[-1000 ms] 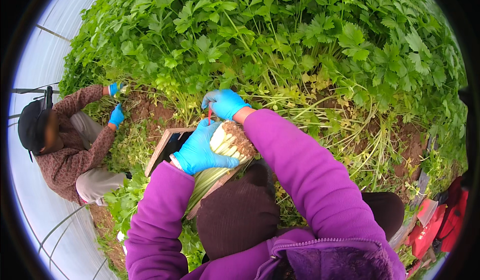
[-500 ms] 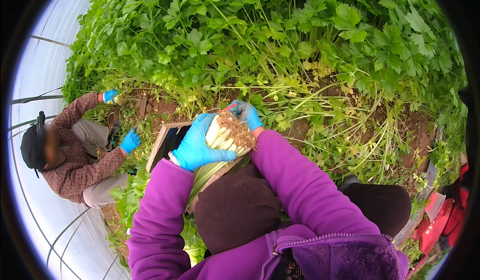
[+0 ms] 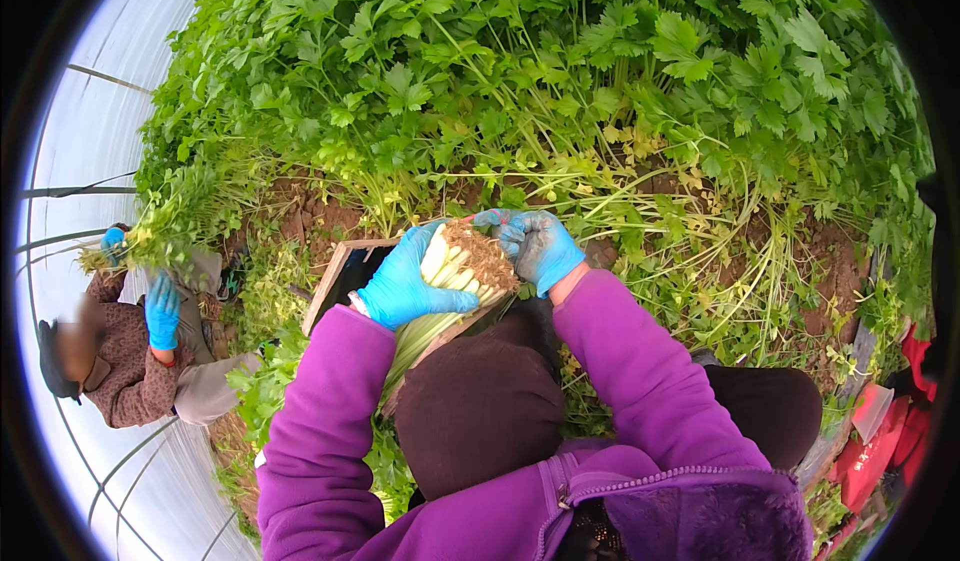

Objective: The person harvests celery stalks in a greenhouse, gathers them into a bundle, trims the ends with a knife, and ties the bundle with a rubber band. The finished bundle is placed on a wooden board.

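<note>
A celery bunch, its pale stalk bases and brown matted roots facing up and to the right, lies slantwise in front of me. My left hand, in a blue glove, wraps round the stalks just below the roots, thumb across them. My right hand, in a dirt-smeared blue glove, is curled closed at the right side of the roots. Something thin and red shows by its fingers at the top of the roots; I cannot make out what it is. The leafy end of the bunch runs down between my left arm and my knee.
A wooden-edged box sits beneath the bunch. Tall celery plants stand ahead, with loose stalks on the soil. At left a co-worker in blue gloves crouches near the plastic wall. Red bags lie at lower right.
My right hand has shifted right and its back turned more into sight. My left hand keeps its hold on the celery. The co-worker has leaned back and lifted a leafy bunch.
</note>
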